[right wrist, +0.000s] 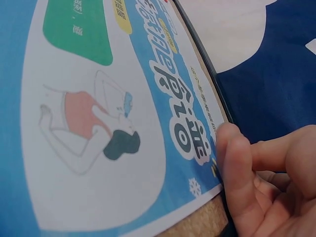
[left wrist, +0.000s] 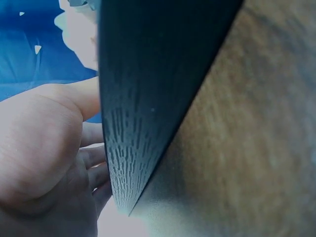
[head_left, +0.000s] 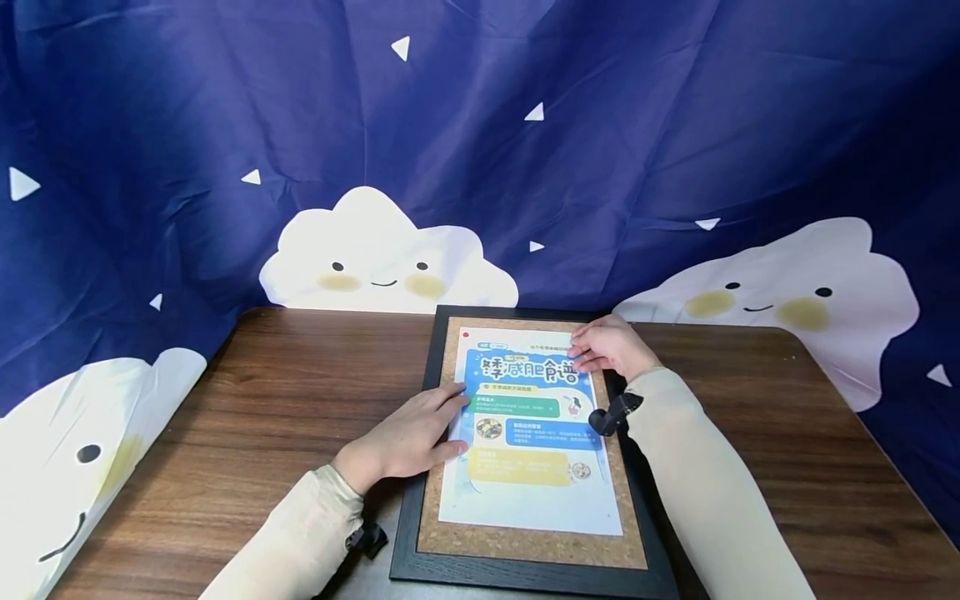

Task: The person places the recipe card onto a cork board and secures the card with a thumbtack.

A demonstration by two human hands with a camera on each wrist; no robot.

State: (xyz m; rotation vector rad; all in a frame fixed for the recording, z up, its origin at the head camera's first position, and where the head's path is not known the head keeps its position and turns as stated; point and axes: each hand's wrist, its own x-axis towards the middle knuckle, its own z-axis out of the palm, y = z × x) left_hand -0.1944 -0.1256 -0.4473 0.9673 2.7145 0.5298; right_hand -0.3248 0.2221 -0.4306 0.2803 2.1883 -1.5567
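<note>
A printed paper sheet [head_left: 528, 508] with blue, green and yellow panels lies on a cork board [head_left: 525, 546] with a black frame [head_left: 517, 575]. A small red round tack [head_left: 466, 335] marks the sheet's top left corner. My left hand [head_left: 408, 433] rests across the frame's left side, fingers fairly straight, tips on the sheet's left edge. Its palm [left wrist: 39, 143] appears beside the frame's outer side in the left wrist view. At the sheet's top right corner is my right hand [head_left: 611, 346], fingers bent and fingertips [right wrist: 229, 140] close together there. Whether they pinch something is hidden.
The board lies on a brown wooden table [head_left: 315, 375], whose surface extends to both sides. Behind it hangs a dark blue cloth [head_left: 480, 125] printed with smiling white clouds and small triangles. Black wrist-worn devices [head_left: 367, 540] sit on both sleeves.
</note>
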